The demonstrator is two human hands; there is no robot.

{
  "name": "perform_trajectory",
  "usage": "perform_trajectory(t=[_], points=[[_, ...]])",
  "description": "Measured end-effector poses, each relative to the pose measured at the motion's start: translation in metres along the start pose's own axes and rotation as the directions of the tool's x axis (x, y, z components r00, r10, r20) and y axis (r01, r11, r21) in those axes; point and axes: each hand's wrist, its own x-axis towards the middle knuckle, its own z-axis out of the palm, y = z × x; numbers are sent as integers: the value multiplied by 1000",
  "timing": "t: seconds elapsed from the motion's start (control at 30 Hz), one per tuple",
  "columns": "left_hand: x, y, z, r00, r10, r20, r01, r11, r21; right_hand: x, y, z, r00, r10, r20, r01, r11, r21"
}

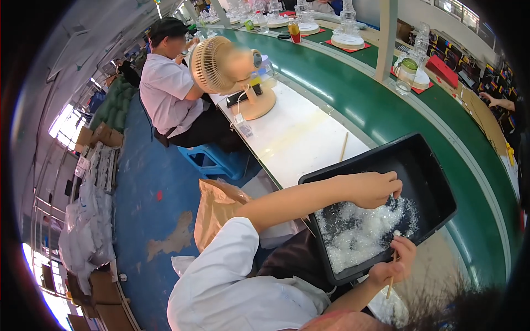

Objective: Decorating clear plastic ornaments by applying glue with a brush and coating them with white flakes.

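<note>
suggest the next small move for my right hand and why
Perhaps ease the right hand further over the black tray: it grips a wooden stick near the rim, a small white piece shows by its fingertips, and the left hand is at the loose white flakes.

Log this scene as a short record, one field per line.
Left hand: over the black tray, fingers bent down toward the white flakes
Right hand: holding a thin stick at the tray's near side
White table: bears another stick and a beige fan
Floor side: open brown bag below the left arm
Co-worker: seated, pale shirt, beyond the fan
</note>
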Motion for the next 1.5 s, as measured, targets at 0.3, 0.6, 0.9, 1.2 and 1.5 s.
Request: perform_trajectory(t=[0.3,0.6,0.9,1.2,1.5], points=[[-2,-2,2,984,-97,146,90,995,52,-7,0,0,988,-83,-131,83,997,-5],[-1,-9,7,985,-52,161,45,998,49,-2,-11,3,999,13,-46,-9,995,99],[1,-11,9,973,-60,225,48,997,57,4,-16,0,998,57,13,-56,998,-38],[-7,-22,12,991,-87,100,71,985,160,2,-15,7,991,72,-117,-74,997,-21],[-5,-22,13,915,-239,326,142,945,294,4,-16,7,984,39,-175,-55,994,-89]])
